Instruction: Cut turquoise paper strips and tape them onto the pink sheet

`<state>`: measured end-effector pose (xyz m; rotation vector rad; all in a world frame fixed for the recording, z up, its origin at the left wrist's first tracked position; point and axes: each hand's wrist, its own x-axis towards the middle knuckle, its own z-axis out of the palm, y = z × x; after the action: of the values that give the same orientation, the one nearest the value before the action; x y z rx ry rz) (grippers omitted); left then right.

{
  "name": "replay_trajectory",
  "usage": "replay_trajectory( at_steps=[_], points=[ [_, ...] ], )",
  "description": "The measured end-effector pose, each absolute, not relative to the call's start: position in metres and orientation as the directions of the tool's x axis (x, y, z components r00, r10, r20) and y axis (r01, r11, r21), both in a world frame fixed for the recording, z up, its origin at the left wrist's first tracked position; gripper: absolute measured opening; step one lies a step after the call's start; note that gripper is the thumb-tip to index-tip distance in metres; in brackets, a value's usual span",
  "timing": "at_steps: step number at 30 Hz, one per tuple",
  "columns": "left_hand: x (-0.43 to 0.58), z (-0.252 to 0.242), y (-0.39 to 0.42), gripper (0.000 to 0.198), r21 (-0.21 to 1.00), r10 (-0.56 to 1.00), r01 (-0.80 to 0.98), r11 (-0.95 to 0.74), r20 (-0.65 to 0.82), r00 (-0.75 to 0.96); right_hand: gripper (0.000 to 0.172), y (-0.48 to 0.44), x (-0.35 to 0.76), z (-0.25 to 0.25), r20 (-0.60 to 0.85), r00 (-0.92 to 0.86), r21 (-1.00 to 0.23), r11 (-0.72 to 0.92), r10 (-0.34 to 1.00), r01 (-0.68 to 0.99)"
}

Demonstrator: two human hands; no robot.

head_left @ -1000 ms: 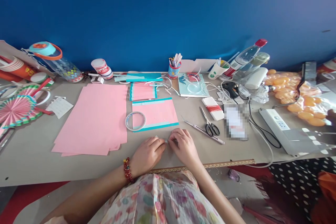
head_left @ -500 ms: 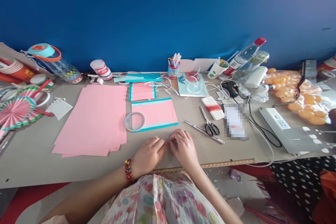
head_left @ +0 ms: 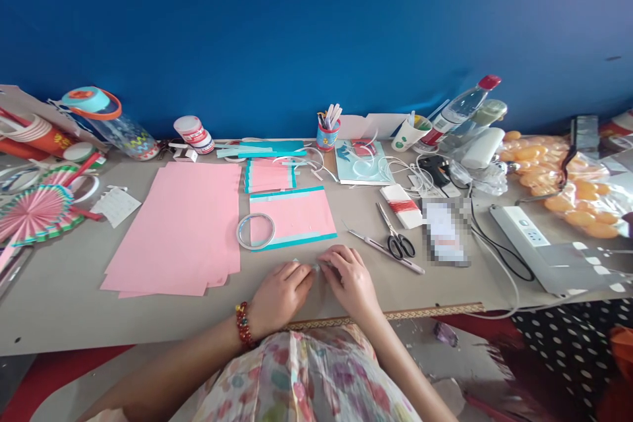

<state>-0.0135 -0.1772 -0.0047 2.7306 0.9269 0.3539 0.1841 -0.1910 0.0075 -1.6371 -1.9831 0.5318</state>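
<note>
My left hand (head_left: 279, 293) and my right hand (head_left: 349, 277) rest side by side near the table's front edge, fingers curled, fingertips meeting around a tiny pale piece (head_left: 316, 267) that I cannot make out. The left wrist wears a red bead bracelet (head_left: 242, 324). Just beyond the fingers lies a pink sheet with teal borders (head_left: 291, 216), and a clear tape roll (head_left: 256, 231) overlaps its left edge. A stack of large pink paper (head_left: 182, 224) lies to the left.
Black scissors (head_left: 395, 234) and a pen knife (head_left: 386, 250) lie right of my hands, beside a phone (head_left: 445, 232) and cables. A pen cup (head_left: 327, 132), bottles (head_left: 459, 109), a power strip (head_left: 519, 227), bagged orange balls (head_left: 568, 191) and paper fans (head_left: 34, 211) crowd the table's back and sides.
Both hands stay in place, fingertips working the tiny piece with only slight shifts. The view has shifted slightly.
</note>
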Motion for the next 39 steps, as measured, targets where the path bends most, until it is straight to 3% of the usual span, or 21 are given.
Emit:
replay_trajectory(
  at_steps=[6,14,19,24,28,31,33,39],
  points=[
    [-0.013,-0.002,-0.177,0.024,0.332,0.643,0.576,-0.747,0.141,0.753,0.017,-0.193,0.178,0.009,0.108,-0.171,-0.579,0.202,0.979,0.790],
    [-0.013,0.011,-0.166,0.017,0.630,0.781,0.537,-0.561,0.189,0.595,0.019,-0.192,0.175,0.018,0.149,-0.183,-0.696,0.235,0.972,0.678],
    [-0.006,0.018,-0.156,0.011,0.554,0.761,0.579,-0.598,0.164,0.628,0.016,-0.188,0.183,0.028,0.211,-0.178,-0.691,0.275,0.961,0.668],
    [-0.014,0.016,-0.156,0.018,0.500,0.763,0.620,-0.604,0.141,0.630,0.012,-0.181,0.244,0.025,0.324,0.084,-0.520,0.104,0.942,0.848],
    [-0.025,0.016,-0.161,0.022,0.508,0.746,0.613,-0.605,0.094,0.659,0.026,-0.182,0.305,0.012,0.352,0.270,-0.234,-0.196,0.896,0.952],
    [-0.023,0.014,-0.164,0.026,0.493,0.742,0.623,-0.607,0.072,0.666,0.034,-0.183,0.330,0.001,0.313,0.279,-0.060,-0.274,0.908,0.960],
    [-0.018,0.013,-0.165,0.022,0.477,0.745,0.635,-0.608,0.065,0.664,0.035,-0.182,0.336,-0.005,0.280,0.282,-0.029,-0.286,0.918,0.958],
    [-0.003,0.010,-0.164,0.012,0.501,0.739,0.616,-0.608,0.073,0.670,0.039,-0.176,0.339,-0.003,0.201,0.298,-0.109,-0.281,0.933,0.954]
  ],
)
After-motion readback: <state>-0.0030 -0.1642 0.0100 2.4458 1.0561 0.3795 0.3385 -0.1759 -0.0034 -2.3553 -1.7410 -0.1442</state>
